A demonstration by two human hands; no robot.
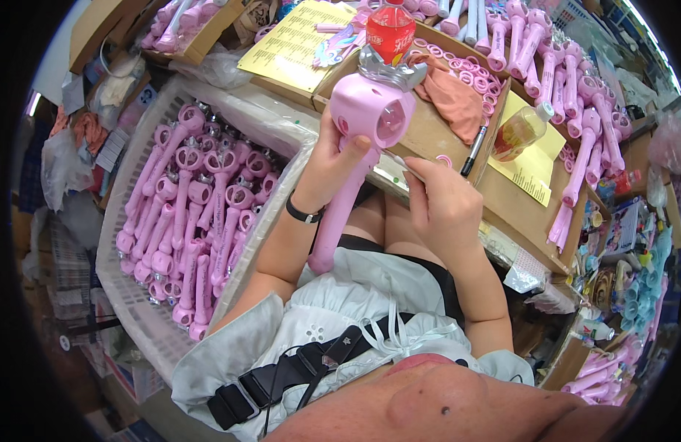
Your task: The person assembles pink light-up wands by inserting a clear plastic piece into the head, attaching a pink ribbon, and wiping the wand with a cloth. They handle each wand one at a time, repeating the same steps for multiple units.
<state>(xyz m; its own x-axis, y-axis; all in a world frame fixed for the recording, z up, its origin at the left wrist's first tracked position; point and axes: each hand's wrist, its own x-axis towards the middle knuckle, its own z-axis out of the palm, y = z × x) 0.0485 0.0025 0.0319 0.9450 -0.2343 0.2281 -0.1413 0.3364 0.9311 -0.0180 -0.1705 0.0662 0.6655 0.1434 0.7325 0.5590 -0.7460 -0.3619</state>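
1. While its handle slants down toward the person's lap, the wand [348, 188], pink, is held up between the two hands, in front of the counter's [521, 221] near edge.
2. Wand head uppermost, rounded, with a window-like opening facing right; a silver crown [392, 71] sits on top of it.
3. Left hand [327, 158]: grip closed around the wand's neck, just below the head, thumb laid across the front. Dark watch [305, 214] on that wrist.
4. Right hand [449, 199]: just right of the neck, fingers curled, thumb and forefinger brought close together. Cannot tell whether this grip has hold of some small part or is touching the wand.
5. Behind the crown: a red-labelled bottle [390, 33], partly covered by it.
6. Counter, beyond the right hand: orange cloth [458, 103], many small pink rings [473, 74] next to it, a marker [473, 152], and a clear bottle [519, 132] with a pale cap near a yellow sheet [536, 169]. Second yellow sheet [285, 51] at far left of the counter.
7. Far right of the counter: more pink wands [528, 48], heaped, handles pointing various ways.
8. Left of the person: a white crate [138, 317], lined up beside the left forearm, packed with similar pink wands [200, 199].
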